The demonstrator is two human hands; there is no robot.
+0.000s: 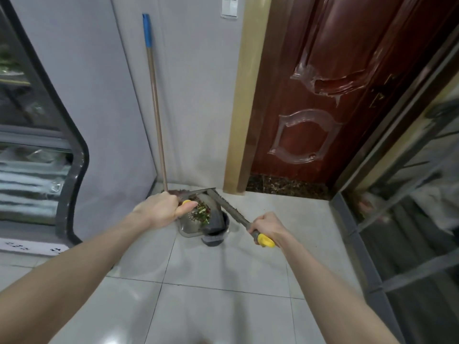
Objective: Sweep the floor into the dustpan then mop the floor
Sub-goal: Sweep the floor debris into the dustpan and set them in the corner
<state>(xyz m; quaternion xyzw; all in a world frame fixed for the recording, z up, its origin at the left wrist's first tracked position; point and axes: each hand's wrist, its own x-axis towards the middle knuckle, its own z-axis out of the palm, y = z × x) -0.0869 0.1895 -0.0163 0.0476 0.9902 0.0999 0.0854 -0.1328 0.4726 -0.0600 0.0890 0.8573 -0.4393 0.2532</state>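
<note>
My left hand grips a handle with a yellow cap just above the metal dustpan. The dustpan sits on the tiled floor near the corner and holds green and red debris. In my right hand is a ridged grey handle with a yellow end; it slants up and left toward the dustpan. A dark grey curved part lies over the pan's right side; I cannot tell whether it is the broom head. A stick with a blue tip leans in the corner.
A dark round container stands right beside the dustpan. A grey cabinet side is on the left, a red-brown door on the right behind a dark threshold. A glass-fronted frame runs along the right. Glossy tiles lie before me.
</note>
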